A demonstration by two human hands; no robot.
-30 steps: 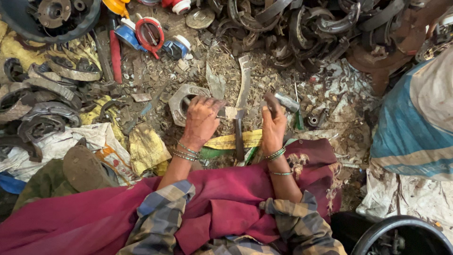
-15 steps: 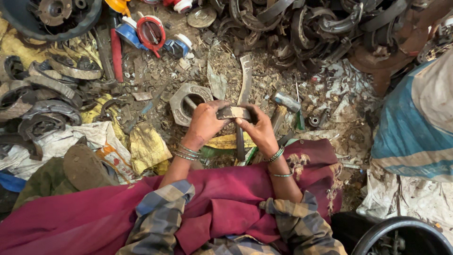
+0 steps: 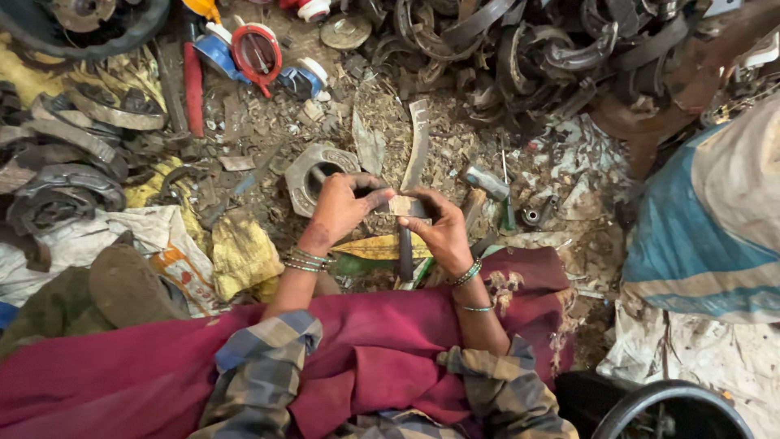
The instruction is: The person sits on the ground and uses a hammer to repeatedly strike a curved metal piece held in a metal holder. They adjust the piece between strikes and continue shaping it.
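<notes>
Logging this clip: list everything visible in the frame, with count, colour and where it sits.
curved strip: one, dark with a pale face, held between both hands at centre
hexagonal metal part: one, grey, on the ground just left of the hands
long curved strip: one, pale grey, on the ground above the hands
round red-rimmed part: one, red, top left of centre
red bar: one, red, upper left
pile of curved metal pieces: many, dark and rusty, along the top right
curved worn pieces: several, grey, left side
blue and white sack: one, right edge
maroon cloth: one, across the lap, bottom
left hand: one, grips the strip's left end, bangles at the wrist
right hand: one, grips the strip's right end, bangles at the wrist
</notes>
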